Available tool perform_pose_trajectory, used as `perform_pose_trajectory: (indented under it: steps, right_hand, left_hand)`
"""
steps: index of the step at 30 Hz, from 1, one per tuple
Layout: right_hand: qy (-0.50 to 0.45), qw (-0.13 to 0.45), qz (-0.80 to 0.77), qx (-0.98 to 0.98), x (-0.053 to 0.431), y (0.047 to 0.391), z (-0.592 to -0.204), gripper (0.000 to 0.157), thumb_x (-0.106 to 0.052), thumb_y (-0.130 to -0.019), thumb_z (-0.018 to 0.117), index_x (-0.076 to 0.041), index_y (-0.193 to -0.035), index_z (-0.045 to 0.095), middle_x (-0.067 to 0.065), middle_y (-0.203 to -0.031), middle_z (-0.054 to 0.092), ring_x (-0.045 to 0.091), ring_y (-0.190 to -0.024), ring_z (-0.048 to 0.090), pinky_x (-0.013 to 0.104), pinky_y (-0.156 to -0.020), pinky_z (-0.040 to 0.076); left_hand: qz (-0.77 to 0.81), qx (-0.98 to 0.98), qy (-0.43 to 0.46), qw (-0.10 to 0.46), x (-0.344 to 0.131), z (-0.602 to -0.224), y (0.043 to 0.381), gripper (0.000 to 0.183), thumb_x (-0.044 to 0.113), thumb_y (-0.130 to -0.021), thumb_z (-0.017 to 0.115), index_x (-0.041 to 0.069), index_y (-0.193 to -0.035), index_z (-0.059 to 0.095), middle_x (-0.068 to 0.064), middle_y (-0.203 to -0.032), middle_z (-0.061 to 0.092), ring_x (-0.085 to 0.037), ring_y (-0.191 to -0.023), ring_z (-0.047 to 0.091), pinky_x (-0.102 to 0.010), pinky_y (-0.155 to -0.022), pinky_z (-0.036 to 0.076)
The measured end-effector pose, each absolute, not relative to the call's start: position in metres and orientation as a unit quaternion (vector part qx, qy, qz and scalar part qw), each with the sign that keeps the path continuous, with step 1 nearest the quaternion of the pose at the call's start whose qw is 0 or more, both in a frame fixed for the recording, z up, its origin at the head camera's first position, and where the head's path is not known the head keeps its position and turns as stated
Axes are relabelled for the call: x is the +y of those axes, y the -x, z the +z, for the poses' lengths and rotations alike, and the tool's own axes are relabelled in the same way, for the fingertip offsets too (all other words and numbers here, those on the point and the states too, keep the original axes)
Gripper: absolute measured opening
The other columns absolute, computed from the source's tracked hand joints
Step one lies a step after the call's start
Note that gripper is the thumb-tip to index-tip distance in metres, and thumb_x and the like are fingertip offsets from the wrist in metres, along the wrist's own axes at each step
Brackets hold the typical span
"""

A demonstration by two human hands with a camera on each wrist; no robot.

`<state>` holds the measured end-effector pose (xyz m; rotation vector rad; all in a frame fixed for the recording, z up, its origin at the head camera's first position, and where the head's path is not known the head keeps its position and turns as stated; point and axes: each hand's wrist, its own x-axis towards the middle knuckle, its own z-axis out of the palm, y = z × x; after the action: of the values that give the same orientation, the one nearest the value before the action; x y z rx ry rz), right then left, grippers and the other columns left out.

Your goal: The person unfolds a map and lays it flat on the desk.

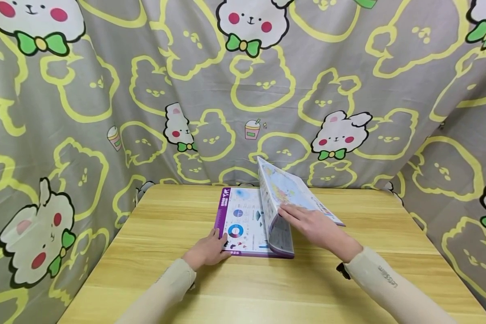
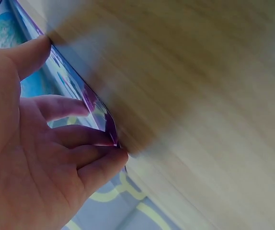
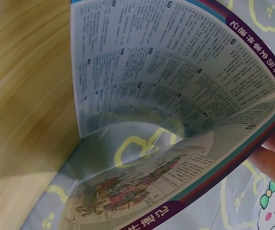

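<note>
A glossy folded map [image 1: 243, 198] with purple borders and printed charts lies on the table. My right hand [image 1: 308, 222] grips the edge of its raised leaf, which shows a coloured world map on its outer face. That leaf stands tilted up and bends near its lower edge. In the right wrist view the fingers [image 3: 271, 155] hold the rim, and the curved inner sides show dense text and a small map. My left hand [image 1: 208, 249] rests at the flat part's near left corner, its fingertips [image 2: 120, 153] and thumb touching the edge.
The light wooden table [image 1: 146, 238] spreads around the map on all sides. A grey curtain [image 1: 267, 99] printed with cartoon rabbits hangs behind the table's far edge and along both sides.
</note>
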<state>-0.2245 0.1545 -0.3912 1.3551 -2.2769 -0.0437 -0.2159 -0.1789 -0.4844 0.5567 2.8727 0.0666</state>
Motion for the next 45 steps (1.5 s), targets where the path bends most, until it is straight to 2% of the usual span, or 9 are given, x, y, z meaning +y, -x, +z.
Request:
perform_pose_trajectory:
  steps: [2, 6, 16, 32, 36, 39, 41, 43, 45]
  right_hand:
    - [-0.497, 0.249, -0.012, -0.831, 0.156, 0.224, -0.391, 0.039, -0.005, -0.103, 0.031, -0.004, -0.139, 0.046, 0.013, -0.139, 0.048, 0.029, -0.117, 0.055, 0.042, -0.080, 0.053]
    - [-0.498, 0.267, -0.001, -0.825, 0.160, 0.225, -0.391, 0.060, -0.017, -0.103, 0.001, -0.004, -0.137, 0.049, 0.013, -0.138, 0.049, 0.029, -0.114, 0.056, 0.041, -0.074, 0.055]
    - [-0.508, 0.306, 0.024, -0.805, 0.169, 0.226, -0.389, 0.056, -0.019, -0.105, 0.007, -0.001, -0.133, 0.052, 0.014, -0.134, 0.053, 0.029, -0.112, 0.058, 0.041, -0.069, 0.055]
    - [-0.506, 0.301, 0.036, -0.808, 0.182, 0.226, -0.389, 0.054, -0.020, -0.104, 0.010, 0.000, -0.135, 0.050, 0.014, -0.135, 0.051, 0.029, -0.113, 0.057, 0.042, -0.071, 0.054]
    - [-0.509, 0.294, 0.045, -0.807, 0.186, 0.227, -0.389, 0.043, -0.001, -0.095, 0.037, 0.001, -0.136, 0.048, 0.015, -0.136, 0.050, 0.031, -0.112, 0.057, 0.042, -0.069, 0.054]
    - [-0.510, 0.299, 0.053, -0.804, 0.189, 0.227, -0.388, 0.042, -0.001, -0.095, 0.037, 0.002, -0.135, 0.049, 0.016, -0.135, 0.051, 0.031, -0.111, 0.057, 0.043, -0.069, 0.054]
    - [-0.510, 0.306, 0.056, -0.802, 0.191, 0.226, -0.387, 0.043, -0.009, -0.101, 0.025, 0.002, -0.134, 0.050, 0.016, -0.134, 0.052, 0.032, -0.111, 0.057, 0.043, -0.069, 0.055]
    - [-0.510, 0.314, 0.059, -0.799, 0.193, 0.226, -0.386, 0.054, -0.018, -0.102, 0.011, 0.003, -0.133, 0.050, 0.017, -0.133, 0.053, 0.032, -0.110, 0.058, 0.043, -0.069, 0.054]
    - [-0.510, 0.317, 0.061, -0.797, 0.196, 0.225, -0.385, 0.053, -0.019, -0.102, 0.013, 0.003, -0.134, 0.050, 0.017, -0.133, 0.052, 0.032, -0.110, 0.058, 0.043, -0.070, 0.054]
  left_hand:
    - [0.028, 0.976, -0.183, 0.111, -0.181, -0.485, 0.216, 0.068, 0.046, -0.094, 0.053, -0.001, -0.141, 0.041, -0.032, -0.145, 0.029, -0.042, -0.135, 0.028, -0.050, -0.103, 0.036]
    - [0.039, 0.977, -0.172, 0.119, -0.184, -0.484, 0.215, 0.068, 0.045, -0.094, 0.054, -0.002, -0.141, 0.040, -0.032, -0.145, 0.027, -0.043, -0.135, 0.026, -0.051, -0.104, 0.034]
    - [0.062, 0.979, -0.147, 0.129, -0.194, -0.481, 0.214, 0.071, 0.045, -0.093, 0.056, -0.006, -0.140, 0.040, -0.034, -0.145, 0.025, -0.044, -0.136, 0.023, -0.052, -0.104, 0.032]
    - [0.080, 0.979, -0.132, 0.136, -0.210, -0.480, 0.215, 0.073, 0.044, -0.091, 0.058, -0.006, -0.140, 0.039, -0.035, -0.146, 0.024, -0.045, -0.136, 0.022, -0.053, -0.106, 0.029]
    - [0.086, 0.978, -0.127, 0.139, -0.213, -0.480, 0.215, 0.073, 0.045, -0.091, 0.058, -0.006, -0.141, 0.038, -0.034, -0.146, 0.024, -0.045, -0.137, 0.021, -0.053, -0.106, 0.028]
    - [0.088, 0.978, -0.123, 0.143, -0.215, -0.481, 0.215, 0.074, 0.045, -0.091, 0.058, -0.005, -0.141, 0.037, -0.033, -0.147, 0.023, -0.044, -0.137, 0.021, -0.053, -0.107, 0.028]
    - [0.090, 0.978, -0.124, 0.145, -0.217, -0.480, 0.215, 0.074, 0.044, -0.091, 0.058, -0.006, -0.142, 0.037, -0.034, -0.147, 0.022, -0.045, -0.137, 0.020, -0.053, -0.107, 0.028]
    - [0.089, 0.978, -0.124, 0.145, -0.219, -0.481, 0.215, 0.073, 0.044, -0.092, 0.057, -0.006, -0.142, 0.036, -0.034, -0.147, 0.021, -0.044, -0.137, 0.020, -0.053, -0.107, 0.027]
    - [0.089, 0.978, -0.126, 0.143, -0.221, -0.482, 0.215, 0.073, 0.043, -0.092, 0.057, -0.006, -0.142, 0.036, -0.034, -0.147, 0.021, -0.045, -0.137, 0.020, -0.053, -0.107, 0.027]
